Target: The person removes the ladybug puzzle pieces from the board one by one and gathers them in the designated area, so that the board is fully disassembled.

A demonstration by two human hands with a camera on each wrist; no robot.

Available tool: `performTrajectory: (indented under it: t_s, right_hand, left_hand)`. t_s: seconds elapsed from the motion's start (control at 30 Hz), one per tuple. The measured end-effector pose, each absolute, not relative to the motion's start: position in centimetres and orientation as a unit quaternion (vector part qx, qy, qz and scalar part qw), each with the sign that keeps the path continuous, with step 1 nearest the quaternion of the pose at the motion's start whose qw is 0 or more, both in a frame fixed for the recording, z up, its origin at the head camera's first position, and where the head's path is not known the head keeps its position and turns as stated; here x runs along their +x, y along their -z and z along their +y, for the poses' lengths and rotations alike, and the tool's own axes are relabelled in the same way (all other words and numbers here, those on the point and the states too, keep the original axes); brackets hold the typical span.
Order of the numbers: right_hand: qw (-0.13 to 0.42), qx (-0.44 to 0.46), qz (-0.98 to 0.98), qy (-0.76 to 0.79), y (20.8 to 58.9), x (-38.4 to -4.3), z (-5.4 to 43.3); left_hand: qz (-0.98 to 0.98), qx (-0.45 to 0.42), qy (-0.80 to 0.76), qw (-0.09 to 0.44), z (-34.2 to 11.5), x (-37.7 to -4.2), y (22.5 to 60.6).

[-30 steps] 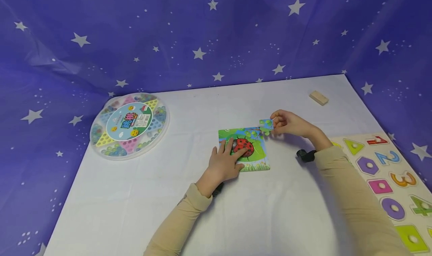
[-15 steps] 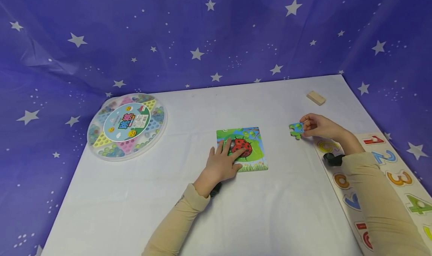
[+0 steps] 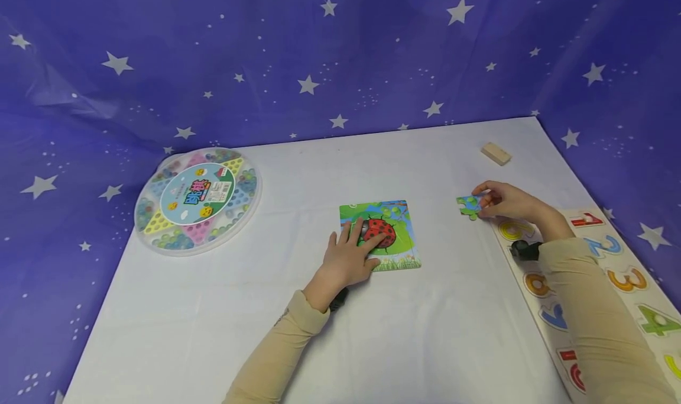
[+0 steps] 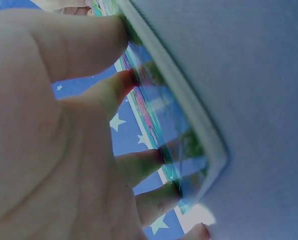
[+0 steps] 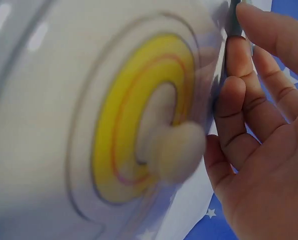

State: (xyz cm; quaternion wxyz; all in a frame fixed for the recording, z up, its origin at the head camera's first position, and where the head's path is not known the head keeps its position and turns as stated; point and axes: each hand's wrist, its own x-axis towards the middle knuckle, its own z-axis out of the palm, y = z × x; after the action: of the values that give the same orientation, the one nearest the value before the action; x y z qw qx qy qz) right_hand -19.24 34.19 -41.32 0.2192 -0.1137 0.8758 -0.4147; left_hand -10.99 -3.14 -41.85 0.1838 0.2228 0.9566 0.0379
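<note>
Worktop [image 3: 175, 309], centre: puzzle [image 3: 401, 238], lying flat; fingers of left hand [image 3: 348, 259] on its near left part; to the right, well apart: puzzle piece [image 3: 469, 207], between thumb and fingers of right hand [image 3: 505, 202], whether touching the worktop or above it cannot be told; behind right hand: block [image 3: 496, 153], near the far right corner; right side, before right hand: number board [image 3: 561, 338], right sleeve [image 3: 601, 315] above and across it, near end out of view; left side: game box [image 3: 197, 200], well apart from puzzle, by the far left corner, marbles [image 3: 178, 239] inside; behind worktop and along both sides: curtain [image 3: 319, 49].
</note>
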Motion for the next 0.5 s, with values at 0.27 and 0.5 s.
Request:
performTrajectory:
  t_s: [0.27,0.5]
  right_hand:
    - [0.187,-0.146,0.9,0.365,40.3,-19.4,33.0]
    - [0.14,-0.197,0.921,0.305,38.9,-19.3,25.4]
  left_hand:
    - [0.957,0.224,-0.032,0.182,-3.2,-11.0,41.9]
    - [0.957,0.222,-0.034,0.184,-3.1,-11.2,42.3]
